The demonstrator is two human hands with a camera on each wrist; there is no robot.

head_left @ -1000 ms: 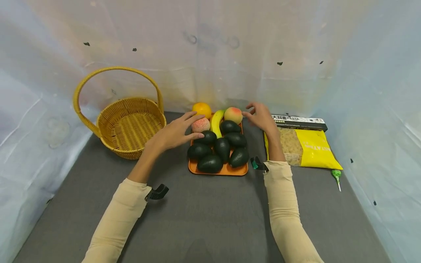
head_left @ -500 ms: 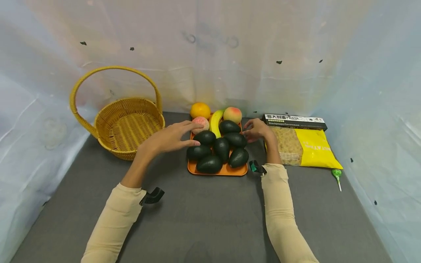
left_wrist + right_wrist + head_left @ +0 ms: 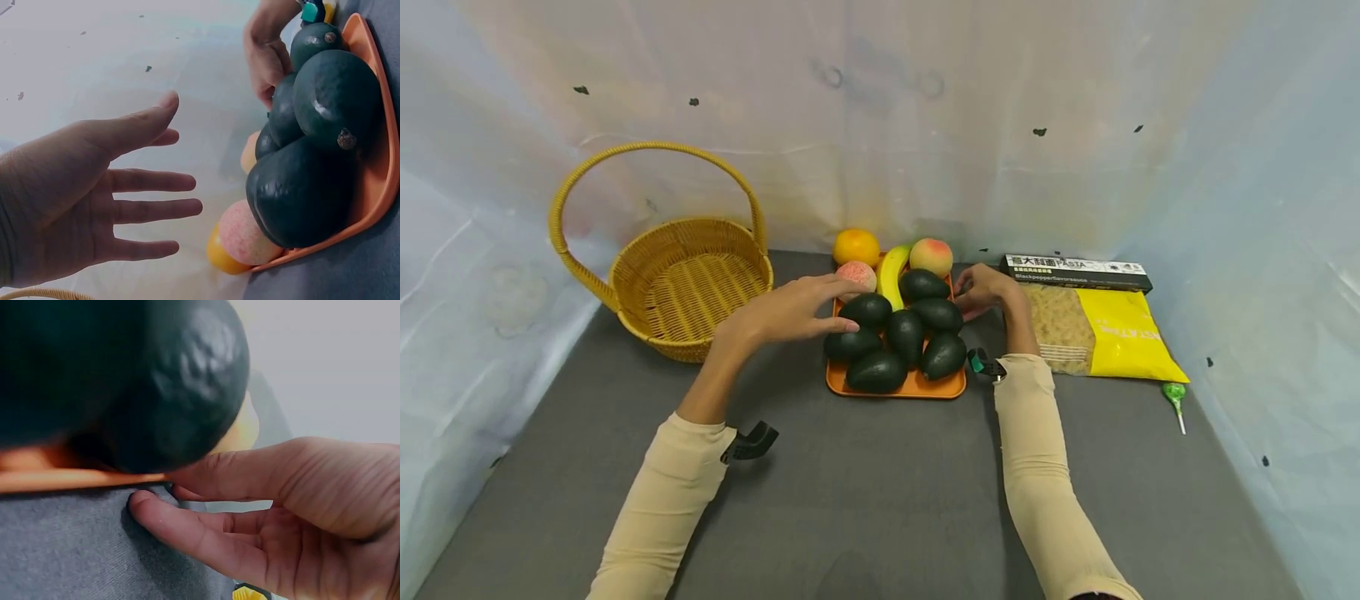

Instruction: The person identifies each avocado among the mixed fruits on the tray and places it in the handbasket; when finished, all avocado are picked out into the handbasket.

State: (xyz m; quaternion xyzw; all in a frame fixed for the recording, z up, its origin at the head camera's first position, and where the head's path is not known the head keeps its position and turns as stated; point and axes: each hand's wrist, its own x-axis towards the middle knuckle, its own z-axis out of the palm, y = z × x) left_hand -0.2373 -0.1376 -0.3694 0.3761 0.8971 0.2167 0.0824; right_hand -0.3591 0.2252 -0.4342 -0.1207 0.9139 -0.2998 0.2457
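An orange tray (image 3: 917,387) on the grey table holds several dark green avocados (image 3: 877,372), a banana (image 3: 891,273), a peach (image 3: 931,256), a speckled pink peach (image 3: 856,273) and an orange (image 3: 856,247). At the tray's right side, my right hand (image 3: 987,288) pinches the rim; the right wrist view puts its thumb (image 3: 231,476) at the rim and its fingers (image 3: 187,531) low by the tabletop. My left hand (image 3: 786,311) hovers off the tray's left side with fingers spread. In the left wrist view, a gap separates that hand (image 3: 94,194) from the fruit.
A yellow wicker basket (image 3: 625,292) with a tall handle stands at the back left. To the right lie a black-and-white pasta box (image 3: 1075,273), a yellow pasta bag (image 3: 1123,333) and a green lollipop (image 3: 1174,393). Plastic sheeting (image 3: 910,125) walls the table.
My right hand has come down from beside the peach to the tray's right rim. The left hand has drawn slightly left and lower, away from the fruit. The tray stays put.
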